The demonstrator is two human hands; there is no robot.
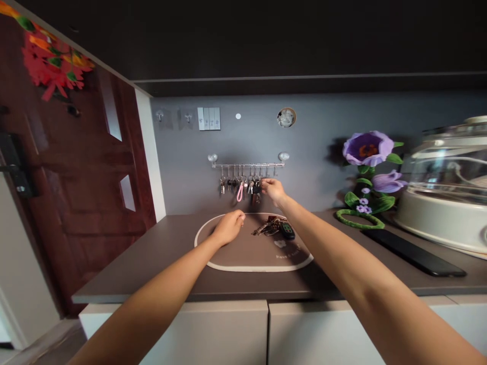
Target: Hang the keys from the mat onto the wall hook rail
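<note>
The right hand (pixel 273 190) pinches a dark key bunch (pixel 256 188) hanging on the chrome wall hook rail (pixel 247 165) at twelve o'clock. The left hand (pixel 229 226), loosely curled and empty, steadies itself on the brown oval mat (pixel 243 253) (another key bunch with black fob (pixel 276 227) lies at three o'clock of it).

A brown mat (pixel 243 253) with a white border lies on a grey-brown counter (pixel 144 263); a pink strap (pixel 240 192) hangs beside purple flowers (pixel 368 148) and a reddish-brown door (pixel 76 192).
</note>
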